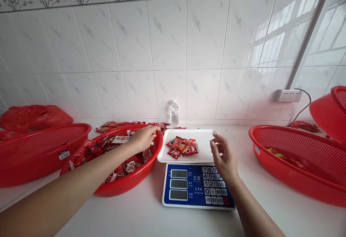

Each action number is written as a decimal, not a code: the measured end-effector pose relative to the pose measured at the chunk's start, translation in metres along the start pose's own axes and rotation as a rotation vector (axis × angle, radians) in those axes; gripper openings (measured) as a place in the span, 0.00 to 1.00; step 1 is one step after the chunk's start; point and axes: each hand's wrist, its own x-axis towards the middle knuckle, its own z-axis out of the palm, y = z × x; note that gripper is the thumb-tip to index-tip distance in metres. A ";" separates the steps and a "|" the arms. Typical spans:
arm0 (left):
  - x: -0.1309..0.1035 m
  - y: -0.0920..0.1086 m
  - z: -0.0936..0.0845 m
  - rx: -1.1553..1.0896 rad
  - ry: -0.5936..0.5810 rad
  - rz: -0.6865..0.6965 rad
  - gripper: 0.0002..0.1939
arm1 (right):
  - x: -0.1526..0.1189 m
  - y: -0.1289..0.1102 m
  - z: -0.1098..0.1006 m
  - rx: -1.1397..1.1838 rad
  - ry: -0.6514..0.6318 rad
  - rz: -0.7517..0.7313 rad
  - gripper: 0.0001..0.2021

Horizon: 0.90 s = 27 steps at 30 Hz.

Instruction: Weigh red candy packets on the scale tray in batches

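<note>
My left hand (144, 137) is over the right rim of a red basket (127, 184) filled with red snack packets (108, 146). Its fingers are bent together, and whatever they may hold is hidden. My right hand (223, 157) hovers by the right side of the white scale tray (207, 139), thumb and fingers apart, holding nothing. Several small red packets (182, 147) lie in a loose pile on that tray. Below it, the blue scale panel (198, 186) shows three dark displays and a keypad, partly covered by my right wrist.
A plastic bottle (174, 114) stands against the tiled wall. Red baskets are at the far left (32, 157) and right (286, 168), with another raised basket (328, 112). A red bag (35, 116) sits back left; a power strip (289, 95) is on the wall.
</note>
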 end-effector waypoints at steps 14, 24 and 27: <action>-0.105 0.085 0.041 -0.278 0.438 0.502 0.15 | 0.025 -0.002 -0.014 0.484 0.161 0.265 0.17; -0.127 0.066 0.098 -0.416 0.629 0.544 0.18 | 0.039 -0.046 0.012 0.369 -0.085 0.152 0.22; -0.127 0.064 0.095 -0.439 0.649 0.467 0.15 | -0.007 -0.057 0.032 0.251 -0.240 0.096 0.22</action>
